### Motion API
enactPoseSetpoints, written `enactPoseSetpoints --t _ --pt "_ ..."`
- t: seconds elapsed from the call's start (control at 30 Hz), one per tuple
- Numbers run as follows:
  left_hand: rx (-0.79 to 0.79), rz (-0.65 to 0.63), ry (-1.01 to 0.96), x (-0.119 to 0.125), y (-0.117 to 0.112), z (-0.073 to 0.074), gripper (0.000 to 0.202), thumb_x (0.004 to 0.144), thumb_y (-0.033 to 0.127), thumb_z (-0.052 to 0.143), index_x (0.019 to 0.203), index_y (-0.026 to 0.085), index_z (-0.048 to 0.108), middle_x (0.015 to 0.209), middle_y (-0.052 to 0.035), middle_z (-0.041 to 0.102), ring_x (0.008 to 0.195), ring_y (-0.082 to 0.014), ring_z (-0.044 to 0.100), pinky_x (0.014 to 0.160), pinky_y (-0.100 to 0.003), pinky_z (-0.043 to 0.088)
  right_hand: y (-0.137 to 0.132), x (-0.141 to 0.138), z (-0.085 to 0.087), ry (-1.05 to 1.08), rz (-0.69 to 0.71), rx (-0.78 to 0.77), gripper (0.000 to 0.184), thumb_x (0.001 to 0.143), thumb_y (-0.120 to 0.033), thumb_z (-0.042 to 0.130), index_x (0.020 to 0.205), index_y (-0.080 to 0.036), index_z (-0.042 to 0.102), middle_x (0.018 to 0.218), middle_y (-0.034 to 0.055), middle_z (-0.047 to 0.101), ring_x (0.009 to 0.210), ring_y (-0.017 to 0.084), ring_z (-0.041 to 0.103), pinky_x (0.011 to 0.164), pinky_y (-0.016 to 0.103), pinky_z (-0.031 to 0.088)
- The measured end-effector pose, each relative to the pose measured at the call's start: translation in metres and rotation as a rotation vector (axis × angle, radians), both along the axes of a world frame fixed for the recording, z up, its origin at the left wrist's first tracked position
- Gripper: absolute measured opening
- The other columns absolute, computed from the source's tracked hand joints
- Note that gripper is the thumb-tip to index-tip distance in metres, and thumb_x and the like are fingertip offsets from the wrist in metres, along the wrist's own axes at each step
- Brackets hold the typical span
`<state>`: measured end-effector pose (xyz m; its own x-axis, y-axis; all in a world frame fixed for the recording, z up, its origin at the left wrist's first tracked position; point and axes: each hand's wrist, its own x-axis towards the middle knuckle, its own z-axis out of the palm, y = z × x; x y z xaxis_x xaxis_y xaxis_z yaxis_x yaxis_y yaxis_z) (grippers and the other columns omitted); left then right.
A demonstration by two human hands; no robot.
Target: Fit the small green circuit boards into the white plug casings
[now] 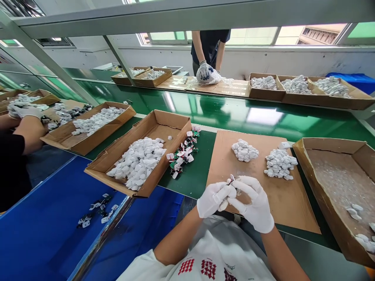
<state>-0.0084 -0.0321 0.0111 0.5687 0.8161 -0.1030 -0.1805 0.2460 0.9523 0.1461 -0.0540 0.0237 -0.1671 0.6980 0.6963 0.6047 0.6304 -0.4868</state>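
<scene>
Both my white-gloved hands meet over the near edge of a flat cardboard sheet [295, 210]. My left hand [215, 199] and my right hand [253, 201] are closed, fingertips together, around a small part [231, 180] with a dark, reddish edge. Fingers cover most of it, so its exact kind is hidden. Beyond them on the sheet lie a pile of small white plastic pieces [245, 150] and a larger pile of white pieces [280, 164]. To the left, small green circuit boards with white pieces [183, 154] lie in a heap beside a cardboard tray [113, 150].
White pieces [140, 162] fill part of the left tray. A right-hand cardboard tray [319, 187] holds a few more. Blue bins [38, 234] sit below left. A co-worker's gloved hand [205, 72] presses a plastic bag across the green belt [228, 109]; another person's hands [27, 111] work far left.
</scene>
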Motion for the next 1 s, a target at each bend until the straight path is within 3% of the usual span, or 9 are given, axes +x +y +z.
enactPoseSetpoints --t 0.23,0.4,0.47,0.6,0.77,0.9,1.0 --pt "0.026 0.003 0.045 0.002 0.0 -0.003 0.047 0.082 0.061 0.05 0.073 0.014 0.051 0.055 0.0047 0.043 0.036 -0.0031 0.034 0.037 -0.02 0.024 0.002 0.006 -0.005 -0.012 0.011 0.029 0.024 0.077 -0.021 0.069 0.098 -0.03 0.062 0.09 0.0031 0.06 0.086 0.019 0.062 0.072 0.034 0.054" --pt "0.018 0.02 0.101 0.006 0.0 0.004 0.05 0.078 0.065 0.051 0.07 0.015 0.052 0.048 0.0061 0.041 0.035 -0.0042 0.033 0.038 -0.021 0.024 0.003 0.009 -0.01 0.102 0.12 -0.193 0.028 0.078 -0.028 0.067 0.105 -0.028 0.058 0.101 0.0052 0.06 0.089 0.02 0.063 0.074 0.034 0.056" --pt "0.0 0.022 0.094 0.008 0.0 0.004 0.05 0.077 0.065 0.052 0.07 0.015 0.051 0.045 0.007 0.04 0.035 -0.0044 0.032 0.037 -0.02 0.024 0.003 0.009 -0.013 0.113 0.097 -0.186 0.03 0.079 -0.029 0.066 0.107 -0.028 0.058 0.101 0.0051 0.062 0.091 0.02 0.064 0.075 0.035 0.056" --pt "-0.04 -0.024 0.063 0.01 0.005 -0.01 0.059 0.073 0.074 0.046 0.07 0.016 0.051 0.044 0.0047 0.046 0.034 -0.0064 0.038 0.035 -0.02 0.028 0.003 0.006 -0.02 0.111 0.025 -0.115 0.023 0.081 -0.024 0.065 0.102 -0.03 0.06 0.092 0.0021 0.064 0.084 0.018 0.066 0.068 0.031 0.056" --pt "-0.065 0.039 0.085 0.003 0.016 -0.026 0.071 0.067 0.08 0.044 0.078 0.012 0.06 0.057 -0.0036 0.059 0.045 -0.0116 0.053 0.04 -0.022 0.041 0.003 0.005 -0.02 0.103 0.021 -0.065 0.023 0.08 -0.02 0.063 0.102 -0.029 0.06 0.09 0.0024 0.065 0.082 0.018 0.065 0.071 0.034 0.055" --pt "0.038 -0.046 0.098 -0.002 0.013 -0.018 0.059 0.07 0.069 0.055 0.08 0.011 0.063 0.069 -0.0046 0.061 0.058 -0.0129 0.055 0.052 -0.024 0.045 0.005 0.004 -0.019 0.022 0.031 0.011 0.024 0.075 -0.02 0.067 0.097 -0.029 0.063 0.091 0.0026 0.066 0.088 0.02 0.063 0.077 0.036 0.054" --pt "0.087 0.009 0.144 0.001 0.006 -0.012 0.044 0.073 0.056 0.062 0.075 0.012 0.062 0.066 -0.0023 0.059 0.061 -0.0126 0.053 0.057 -0.024 0.044 0.007 0.001 -0.02 -0.057 0.016 0.064 0.025 0.075 -0.02 0.066 0.098 -0.028 0.063 0.091 0.003 0.066 0.088 0.02 0.062 0.076 0.037 0.054"
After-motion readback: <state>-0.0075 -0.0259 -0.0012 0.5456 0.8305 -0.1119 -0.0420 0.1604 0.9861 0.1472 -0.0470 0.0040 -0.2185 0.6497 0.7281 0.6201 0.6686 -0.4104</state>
